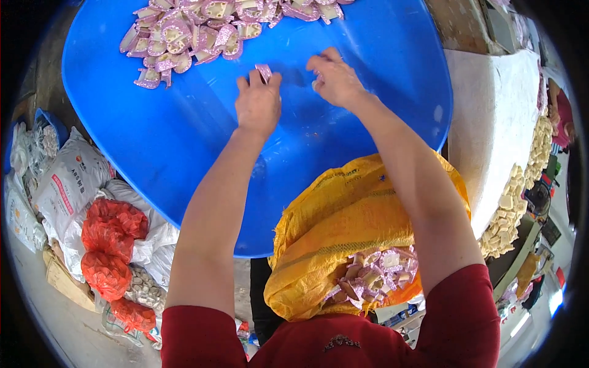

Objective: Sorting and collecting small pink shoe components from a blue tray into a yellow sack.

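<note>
Left hand pinches a small pink foil-trimmed piece in its fingers over the blue tray. Right hand looks curled, contents unclear. Piece seems light, stiff; best gripped by its edges.

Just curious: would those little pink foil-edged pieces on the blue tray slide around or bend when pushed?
The pieces look small and flat, so probably light and unlikely to roll. The blue tray looks smooth, so they likely slide. Left hand pinches one easily.

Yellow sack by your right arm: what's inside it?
The yellow sack gapes open at its mouth, showing small cream pieces with pink shiny edging, like those heaped on the blue tray. How deep they go is hidden by the sack's folds.
</note>
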Tool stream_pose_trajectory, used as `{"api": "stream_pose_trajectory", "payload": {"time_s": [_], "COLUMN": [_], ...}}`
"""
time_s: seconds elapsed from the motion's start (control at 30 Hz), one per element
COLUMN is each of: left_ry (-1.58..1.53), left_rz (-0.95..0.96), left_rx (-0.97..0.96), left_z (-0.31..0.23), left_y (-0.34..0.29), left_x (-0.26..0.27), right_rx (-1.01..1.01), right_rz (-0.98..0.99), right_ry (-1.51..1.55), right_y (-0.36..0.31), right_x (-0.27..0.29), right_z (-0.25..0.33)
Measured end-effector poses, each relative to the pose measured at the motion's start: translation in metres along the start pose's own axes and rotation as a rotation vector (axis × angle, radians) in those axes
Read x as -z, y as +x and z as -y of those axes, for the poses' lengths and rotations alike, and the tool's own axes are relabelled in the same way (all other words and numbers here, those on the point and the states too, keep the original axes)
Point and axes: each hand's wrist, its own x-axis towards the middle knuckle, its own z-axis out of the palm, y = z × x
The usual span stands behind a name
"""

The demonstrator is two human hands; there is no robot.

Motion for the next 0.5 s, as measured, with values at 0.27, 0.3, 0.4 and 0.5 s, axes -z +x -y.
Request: {"api": "stream_pose_trajectory", "payload": {"time_s": [0.27, 0.3, 0.4, 0.5], "left_ry": [-1.440, -1.316, -1.033, -0.494], "left_rz": [0.400, 0.376, 0.416, 0.285], "left_rx": [-0.093, -0.283, -0.583, -0.880], "left_z": [-0.039, -0.045, -0.080, -0.119], "left_y": [-0.118, -0.140, -0.201, -0.241], "left_x": [0.094, 0.108, 0.133, 0.100], "right_rx": [0.390, 0.396, 0.194, 0.049], "right_rz": [0.074, 0.048, 0.045, 0.158], "right_ry": [0.519, 0.547, 0.687, 0.723], "right_y": [-0.163, -0.192, -0.273, -0.332], "right_x": [0.141, 0.154, 0.168, 0.141], "right_z": [-0.003, -0.003, 0.002, -0.005]}}
